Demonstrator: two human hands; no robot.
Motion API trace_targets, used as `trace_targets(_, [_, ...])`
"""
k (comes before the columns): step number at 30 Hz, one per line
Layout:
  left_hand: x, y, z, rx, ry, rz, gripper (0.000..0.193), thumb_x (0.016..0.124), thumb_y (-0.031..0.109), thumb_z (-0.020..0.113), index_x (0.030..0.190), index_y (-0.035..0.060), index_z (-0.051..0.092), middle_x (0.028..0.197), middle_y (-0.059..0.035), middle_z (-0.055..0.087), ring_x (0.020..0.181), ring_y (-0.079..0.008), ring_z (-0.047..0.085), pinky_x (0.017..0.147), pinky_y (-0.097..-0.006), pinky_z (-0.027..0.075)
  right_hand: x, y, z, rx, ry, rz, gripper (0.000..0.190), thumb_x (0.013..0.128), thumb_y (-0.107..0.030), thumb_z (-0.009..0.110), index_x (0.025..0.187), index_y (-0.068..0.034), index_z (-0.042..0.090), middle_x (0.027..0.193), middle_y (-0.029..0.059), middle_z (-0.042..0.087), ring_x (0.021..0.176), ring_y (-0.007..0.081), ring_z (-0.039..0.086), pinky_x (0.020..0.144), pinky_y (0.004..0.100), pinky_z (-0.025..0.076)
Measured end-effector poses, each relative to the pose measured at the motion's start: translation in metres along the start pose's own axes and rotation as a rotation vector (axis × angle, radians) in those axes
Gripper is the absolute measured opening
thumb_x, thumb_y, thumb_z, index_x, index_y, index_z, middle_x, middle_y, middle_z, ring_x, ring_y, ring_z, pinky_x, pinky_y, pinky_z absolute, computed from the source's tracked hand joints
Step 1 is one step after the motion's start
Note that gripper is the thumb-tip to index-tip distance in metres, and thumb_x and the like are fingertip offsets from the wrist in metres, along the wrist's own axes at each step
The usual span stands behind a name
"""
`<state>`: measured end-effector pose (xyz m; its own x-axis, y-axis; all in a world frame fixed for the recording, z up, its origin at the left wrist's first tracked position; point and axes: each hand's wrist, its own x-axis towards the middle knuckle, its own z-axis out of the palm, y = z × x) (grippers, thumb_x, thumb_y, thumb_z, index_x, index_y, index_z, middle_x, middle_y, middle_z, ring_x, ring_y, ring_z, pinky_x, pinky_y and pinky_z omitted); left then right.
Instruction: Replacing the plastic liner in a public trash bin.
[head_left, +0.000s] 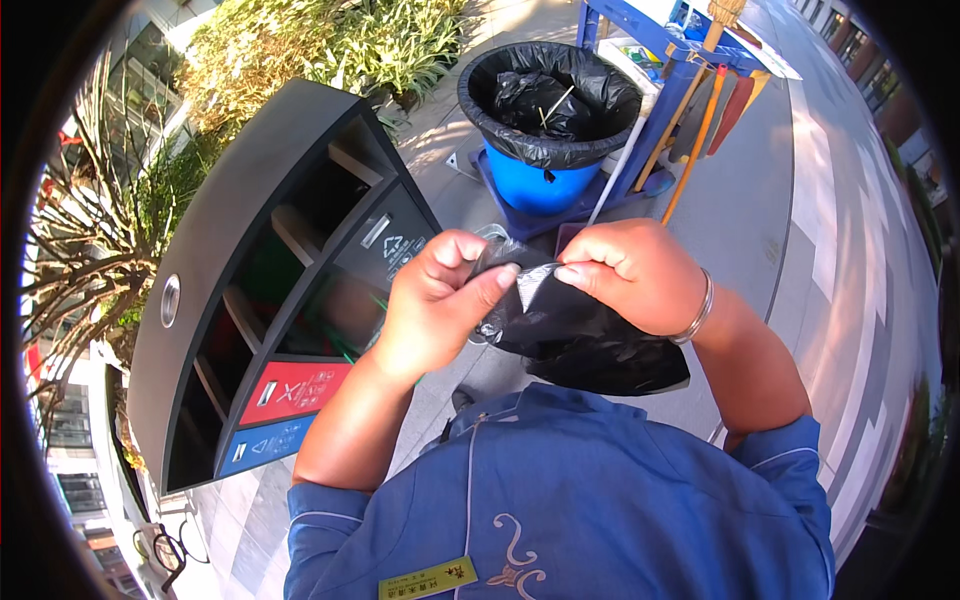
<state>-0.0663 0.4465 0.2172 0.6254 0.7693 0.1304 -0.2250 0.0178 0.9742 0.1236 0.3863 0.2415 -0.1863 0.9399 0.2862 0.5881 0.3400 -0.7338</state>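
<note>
A black plastic bag (607, 337) hangs in front of my chest, pinched at its upper edge by both hands. My left hand (450, 292) grips the edge between thumb and fingers. My right hand (630, 274), with a silvery bangle at the wrist, pinches it a short way to the right. Between the two thumbs a pale, shiny patch shows at the bag's edge. Beyond the hands stands a blue bucket (544, 180) lined with a black bag, with black plastic and a thin stick inside.
At the left stands a dark sorting bin (247, 195) with several compartments and red and blue panels. A blue cart frame (637, 142) with a broom (724, 11) and long handles is at the upper right. Plants (375, 45) grow behind.
</note>
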Motion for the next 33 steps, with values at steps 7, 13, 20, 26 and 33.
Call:
trace_targets(7, [-0.006, -0.001, -0.012, 0.061, 0.100, 0.057, 0.008, 0.080, 0.009, 0.054, 0.082, 0.0015, 0.054, 0.073, 0.0014, 0.054, 0.065, -0.0035, 0.045, 0.058, -0.0171, 0.037, 0.002, -0.006, 0.007, 0.132, 0.002, 0.098, 0.027, 0.068, -0.017, 0.066, 0.061, -0.002, 0.045, 0.053, 0.0036, 0.043, 0.048, 0.0101, 0.035, 0.044, 0.0248, 0.031])
trace_targets(13, [-0.011, 0.006, -0.009, 0.114, 0.053, 0.005, 0.013, 0.082, 0.012, 0.051, 0.083, 0.0001, 0.054, 0.071, 0.0023, 0.052, 0.065, -0.0035, 0.043, 0.058, -0.0179, 0.036, 0.004, -0.006, 0.016, 0.482, -0.084, 0.163, 0.024, 0.074, -0.022, 0.061, 0.070, -0.001, 0.051, 0.059, 0.0070, 0.046, 0.055, 0.0094, 0.043, 0.051, 0.0246, 0.038])
trace_targets(20, [-0.013, 0.006, -0.007, 0.218, -0.051, 0.064, 0.014, 0.083, 0.012, 0.049, 0.083, -0.0008, 0.054, 0.070, 0.0020, 0.049, 0.065, -0.0039, 0.041, 0.057, -0.0177, 0.035, 0.006, -0.012, 0.012, 0.246, -0.053, 0.075, 0.018, 0.077, -0.016, 0.056, 0.071, 0.000, 0.052, 0.058, 0.0061, 0.050, 0.052, 0.0118, 0.046, 0.049, 0.0239, 0.037])
trace_targets(26, [-0.009, -0.006, -0.003, 0.391, 0.259, 0.415, 0.006, 0.075, 0.003, 0.057, 0.078, 0.0006, 0.052, 0.072, -0.0044, 0.055, 0.067, -0.0084, 0.051, 0.059, -0.0215, 0.040, -0.002, -0.011, 0.030, 0.492, 0.054, 0.139, 0.016, 0.072, -0.010, 0.062, 0.068, -0.001, 0.050, 0.057, 0.0013, 0.051, 0.051, 0.0048, 0.045, 0.045, 0.0205, 0.036])
trace_targets(33, [-0.023, 0.001, 0.013, 0.405, 0.140, 0.357, 0.015, 0.067, -0.002, 0.062, 0.080, 0.0007, 0.056, 0.077, -0.0051, 0.056, 0.063, -0.0091, 0.052, 0.055, -0.0202, 0.042, -0.006, -0.011, 0.045, 0.553, 0.210, 0.104, 0.011, 0.073, -0.005, 0.059, 0.080, 0.000, 0.052, 0.067, 0.0023, 0.054, 0.060, 0.0040, 0.048, 0.052, 0.0199, 0.040])
